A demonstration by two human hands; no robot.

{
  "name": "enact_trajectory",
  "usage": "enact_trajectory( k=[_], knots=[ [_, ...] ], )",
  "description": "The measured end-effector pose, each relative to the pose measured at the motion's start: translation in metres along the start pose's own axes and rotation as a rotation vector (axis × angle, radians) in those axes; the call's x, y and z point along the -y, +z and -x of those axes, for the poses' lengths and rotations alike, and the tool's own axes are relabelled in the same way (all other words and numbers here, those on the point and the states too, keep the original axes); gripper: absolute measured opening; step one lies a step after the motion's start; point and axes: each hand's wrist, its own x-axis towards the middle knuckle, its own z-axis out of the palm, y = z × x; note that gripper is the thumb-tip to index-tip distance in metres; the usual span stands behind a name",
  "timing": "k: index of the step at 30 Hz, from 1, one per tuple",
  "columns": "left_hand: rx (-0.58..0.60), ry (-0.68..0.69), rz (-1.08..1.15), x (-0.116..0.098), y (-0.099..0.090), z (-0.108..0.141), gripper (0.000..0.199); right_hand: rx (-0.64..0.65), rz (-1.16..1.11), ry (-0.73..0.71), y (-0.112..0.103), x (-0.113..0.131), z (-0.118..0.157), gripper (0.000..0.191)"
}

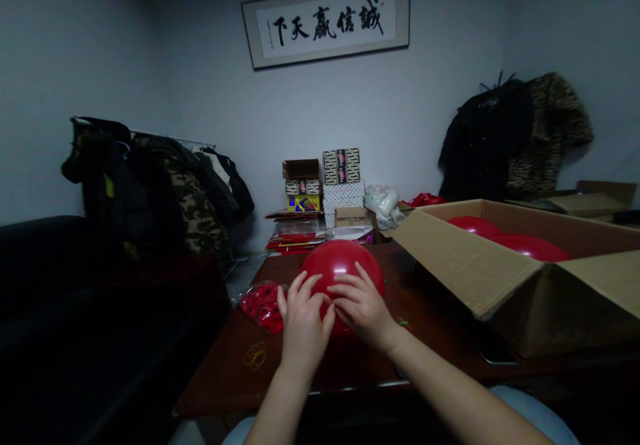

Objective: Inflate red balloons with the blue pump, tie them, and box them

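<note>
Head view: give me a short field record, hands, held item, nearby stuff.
left hand: on the near side of the balloon, fingers at its base
right hand: on the balloon, fingers meeting the left hand's
balloon: red, inflated, above the table
bag: clear, red pieces inside, left of the hands
rubber bands: yellow, on the table
box: open cardboard, right, red balloons inside

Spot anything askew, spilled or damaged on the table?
Nothing stands out. Both hands, left hand and right hand, hold an intact red balloon; the rubber bands lie loose but together, and the cardboard box sits open with balloons inside.
</note>
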Motion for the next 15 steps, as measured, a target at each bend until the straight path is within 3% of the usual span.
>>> enact_trajectory(
  k=[6,10,15],
  knots=[
    [0.003,-0.043,0.044,0.002,0.001,-0.001,0.010,0.021,-0.008,0.003,-0.005,0.003,0.000,0.013],
    [-0.047,-0.097,0.131,0.006,0.001,-0.002,0.011,-0.050,-0.117,0.111,-0.011,0.005,-0.001,0.013],
    [-0.063,-0.051,0.202,0.007,-0.001,-0.001,0.007,-0.089,-0.200,0.164,-0.014,0.002,0.000,0.011]
  ],
)
